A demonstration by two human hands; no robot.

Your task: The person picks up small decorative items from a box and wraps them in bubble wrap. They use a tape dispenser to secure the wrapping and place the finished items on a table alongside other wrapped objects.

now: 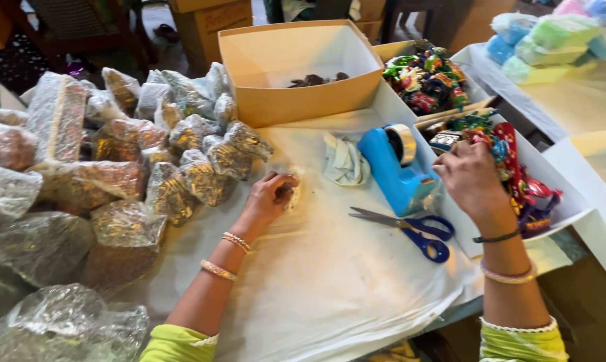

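Clear cellophane packet [291, 190] lay mid-table on white cloth [329, 281], left hand [269, 198] fingers curled shut on it. Judged light, crinkly, slippery; best pinched at gathered top. Right hand [474, 177] at table's right edge, fingers bent into tray of coloured ribbons [517, 174]; grip unclear. Blue tape dispenser [396, 167], blue-handled scissors [410, 228] between hands.

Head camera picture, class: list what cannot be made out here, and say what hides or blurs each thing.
- Small clear packet under the left hand: the fingers cover its contents.
- What the right hand grips in the tray of coloured wrapped items: the back of the hand hides it.
- Dark pieces in the tan box: too small to identify.
- Pastel bundles: cut by the top edge.
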